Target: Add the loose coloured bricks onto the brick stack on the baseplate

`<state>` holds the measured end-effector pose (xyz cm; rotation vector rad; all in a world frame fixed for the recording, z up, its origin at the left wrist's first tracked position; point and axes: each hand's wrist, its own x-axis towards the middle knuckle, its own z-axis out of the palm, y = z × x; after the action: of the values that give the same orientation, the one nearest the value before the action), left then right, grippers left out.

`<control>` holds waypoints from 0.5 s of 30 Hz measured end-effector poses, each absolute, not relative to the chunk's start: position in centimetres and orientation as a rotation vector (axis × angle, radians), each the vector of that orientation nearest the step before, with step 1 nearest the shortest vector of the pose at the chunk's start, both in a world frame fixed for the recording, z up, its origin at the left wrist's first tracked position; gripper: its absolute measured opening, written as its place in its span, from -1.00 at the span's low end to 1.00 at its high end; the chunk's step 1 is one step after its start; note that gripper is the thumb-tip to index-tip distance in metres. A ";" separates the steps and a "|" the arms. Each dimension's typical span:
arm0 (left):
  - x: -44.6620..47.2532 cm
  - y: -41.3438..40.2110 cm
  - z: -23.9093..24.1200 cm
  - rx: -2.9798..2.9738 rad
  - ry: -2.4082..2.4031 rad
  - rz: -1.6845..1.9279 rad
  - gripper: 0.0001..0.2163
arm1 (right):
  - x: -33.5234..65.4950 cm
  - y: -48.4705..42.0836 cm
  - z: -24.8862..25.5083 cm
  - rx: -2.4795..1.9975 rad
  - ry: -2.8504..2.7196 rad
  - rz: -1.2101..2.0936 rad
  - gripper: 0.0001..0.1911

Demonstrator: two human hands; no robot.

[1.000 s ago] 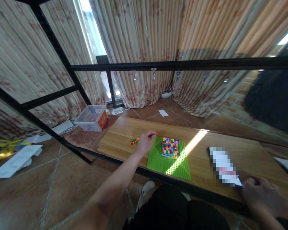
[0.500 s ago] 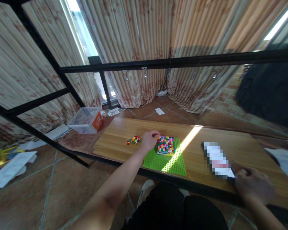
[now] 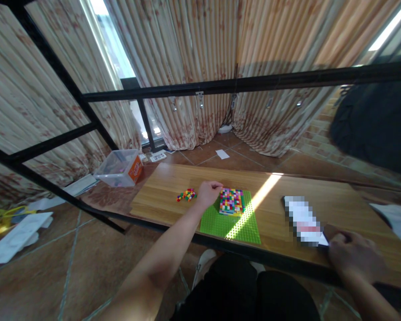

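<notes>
My left hand [image 3: 207, 193] is stretched out over the wooden table [image 3: 287, 209], fingers curled together, between a small pile of loose coloured bricks [image 3: 186, 195] and a multicoloured brick block [image 3: 231, 201]. That block stands on a green baseplate [image 3: 227, 225]. What the curled fingers hold, if anything, I cannot make out. My right hand [image 3: 352, 258] rests near the table's front edge, fingers bent against the corner of a flat blurred-out object [image 3: 303, 220].
A black metal frame [image 3: 240, 82] crosses in front of patterned curtains. A clear plastic box [image 3: 120, 167] sits on the floor at the left, with papers [image 3: 13, 232] nearby. A dark bag [image 3: 374, 125] is at the right, and white paper [image 3: 396, 218] on the table's right end.
The view has shifted a little. My left hand has moved slightly right, closer to the brick block. My right hand stays at the blurred object's corner.
</notes>
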<state>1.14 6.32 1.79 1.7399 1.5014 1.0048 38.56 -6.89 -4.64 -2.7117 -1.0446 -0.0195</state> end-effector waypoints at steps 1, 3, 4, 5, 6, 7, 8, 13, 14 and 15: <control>1.2 6.3 1.9 1.737 1.510 0.997 -0.86 | 38.6 -6.9 -4.7 -2.711 -1.049 -0.016 -0.42; 1.2 6.3 2.0 1.735 1.525 0.978 -0.87 | 38.6 -6.9 -4.8 -2.718 -1.053 -0.019 -0.40; 1.2 6.2 2.0 1.736 1.529 0.970 -0.87 | 38.7 -6.9 -4.8 -2.724 -1.052 -0.024 -0.39; 1.2 6.2 2.0 1.739 1.528 0.966 -0.87 | 38.6 -6.9 -4.8 -2.733 -1.049 -0.029 -0.39; 1.2 6.2 2.0 1.744 1.521 0.967 -0.87 | 38.6 -7.0 -4.8 -2.741 -1.047 -0.034 -0.40; 1.1 6.1 1.9 1.747 1.506 0.972 -0.87 | 38.6 -7.0 -4.8 -2.745 -1.050 -0.036 -0.39; 1.1 6.1 1.8 1.745 1.487 0.988 -0.86 | 38.6 -7.0 -4.8 -2.747 -1.050 -0.037 -0.39; 0.4 5.6 1.1 1.694 1.429 1.119 -0.75 | 38.8 -6.9 -5.0 -2.738 -1.039 -0.040 -0.38; 0.0 5.4 1.0 1.690 1.433 1.134 -0.74 | 39.0 -6.8 -5.2 -2.739 -1.047 -0.040 -0.39; -0.5 5.2 0.9 1.691 1.440 1.141 -0.74 | 39.3 -6.8 -5.4 -2.737 -1.065 -0.033 -0.40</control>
<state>-0.50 5.15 0.85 1.6907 1.4401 1.1406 39.34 -6.77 -5.38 -2.7367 -1.0652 -0.0327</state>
